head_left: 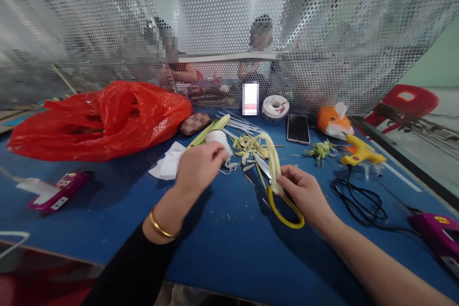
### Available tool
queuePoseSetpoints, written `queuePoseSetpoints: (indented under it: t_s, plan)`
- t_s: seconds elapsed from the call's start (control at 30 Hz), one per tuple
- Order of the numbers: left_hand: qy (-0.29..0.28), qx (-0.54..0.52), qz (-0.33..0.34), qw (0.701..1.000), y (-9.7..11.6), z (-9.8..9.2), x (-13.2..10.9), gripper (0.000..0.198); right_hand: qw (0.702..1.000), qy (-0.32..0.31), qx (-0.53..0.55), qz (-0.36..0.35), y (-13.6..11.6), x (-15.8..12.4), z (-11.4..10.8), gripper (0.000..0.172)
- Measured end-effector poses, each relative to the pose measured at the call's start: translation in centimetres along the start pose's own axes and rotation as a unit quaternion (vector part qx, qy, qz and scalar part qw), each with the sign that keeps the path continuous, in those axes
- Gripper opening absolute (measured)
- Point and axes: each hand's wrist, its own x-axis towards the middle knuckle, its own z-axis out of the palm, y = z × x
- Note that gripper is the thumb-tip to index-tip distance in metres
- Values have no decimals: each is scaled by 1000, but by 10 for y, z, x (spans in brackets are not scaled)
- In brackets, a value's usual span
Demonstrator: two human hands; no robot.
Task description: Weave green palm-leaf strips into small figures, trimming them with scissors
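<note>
My left hand [198,167], with a gold bangle at the wrist, is closed around a white spool of thread [218,139] at the middle of the blue table [229,248]. Pale yellow-green leaf strips [273,160] arch up from my right hand [304,193], which pinches their lower end. Yellow-handled scissors [285,210] lie right under that hand, blades pointing toward a heap of cut leaf scraps [249,146]. Long green leaves [210,130] lie behind the spool.
A red plastic bag [100,119] fills the left. A phone [298,128], tape roll [275,106], orange tissue holder [334,122], yellow glue gun [360,152] with black cord [358,201] sit right. Magenta devices [57,192] [435,234] lie at both sides. Two people sit behind the perforated screen [322,33].
</note>
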Motion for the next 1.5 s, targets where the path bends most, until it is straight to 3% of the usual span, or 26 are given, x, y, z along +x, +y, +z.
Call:
queuePoseSetpoints:
  t_s: [0.07,0.17,0.23,0.3,0.4,0.5,0.6,0.67,0.77,0.83,0.9,0.97,1.0,1.1,1.17,1.3,1.5]
  plan:
    - [35,123,-64,990,-22,-19,6,28,1000,0,0,-11,0,0,1,19]
    - [8,231,-109,967,-63,-32,15,45,1000,-18,16,-16,1,0,2,17]
    - [-57,245,-165,954,-84,-34,20,40,999,-33,39,-3,2,0,3,16]
    - [-84,248,-219,940,-93,-37,22,27,998,-42,54,11,2,0,4,15]
    - [-54,261,-230,936,-76,-52,14,19,998,-45,39,10,2,0,4,13]
    - [10,249,-235,939,-35,-62,-8,21,999,-40,8,-5,3,1,3,11]
    - [99,72,-148,981,9,-44,-35,16,999,-32,-35,-16,6,0,3,10]
    - [56,-90,-55,993,33,-16,-49,14,997,-26,-64,-33,8,-1,4,10]
    - [-19,-223,31,974,54,28,-58,8,988,-2,-118,-102,8,-2,3,11]
    - [-88,-284,67,952,59,47,-57,11,979,16,-153,-135,7,-2,2,17]
    - [-93,-346,24,933,59,57,-52,25,976,21,-166,-140,6,-2,2,18]
    - [-70,-397,-75,912,60,63,-46,23,975,21,-164,-147,5,-3,2,17]
    - [-64,-423,-130,895,61,65,-43,21,974,22,-162,-155,5,-4,2,16]
    - [-102,-515,-247,814,67,72,-36,44,966,22,-185,-178,5,-6,2,16]
    - [-133,-564,-269,769,69,78,-33,45,959,15,-213,-185,5,-7,3,18]
    - [-128,-622,-271,724,63,87,-32,39,959,-3,-206,-193,6,-6,5,21]
    - [-87,-628,-274,723,58,90,-30,29,983,-10,-136,-119,8,-6,7,18]
